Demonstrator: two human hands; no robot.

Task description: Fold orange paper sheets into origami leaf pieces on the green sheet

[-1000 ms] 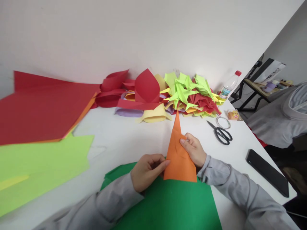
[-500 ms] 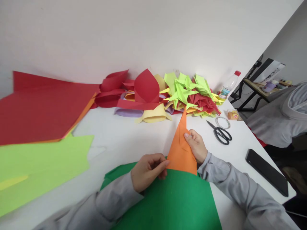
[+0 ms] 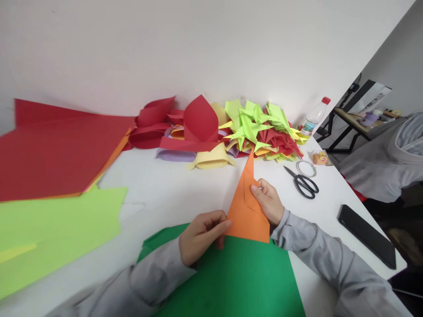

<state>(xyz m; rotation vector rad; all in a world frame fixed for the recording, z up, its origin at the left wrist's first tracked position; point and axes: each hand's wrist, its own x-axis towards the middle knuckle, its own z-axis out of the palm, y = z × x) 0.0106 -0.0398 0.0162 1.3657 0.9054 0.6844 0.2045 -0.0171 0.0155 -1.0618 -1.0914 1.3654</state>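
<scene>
A piece of folded orange paper (image 3: 246,215), pointed at the top and wide at the bottom, is held up between my hands. My left hand (image 3: 203,235) pinches its lower left edge, thumb in front. On the right side, my right hand (image 3: 268,201) grips it with the thumb on the front face and the other fingers behind. Crease lines show on the orange paper. Beneath it lies a large green sheet (image 3: 244,273) on the white table, near my body.
Red sheets (image 3: 59,154) and light green paper (image 3: 66,229) lie left. Folded red paper shapes (image 3: 201,121) and green pointed ones (image 3: 253,125) line the wall. Scissors (image 3: 304,182), a tape roll (image 3: 306,168), a bottle (image 3: 313,118) and a black phone (image 3: 366,235) are right. A person (image 3: 380,154) sits beyond.
The orange paper has tilted slightly, so its front face looks flatter and broader. Both hands keep their hold, and the view has shifted a little.
</scene>
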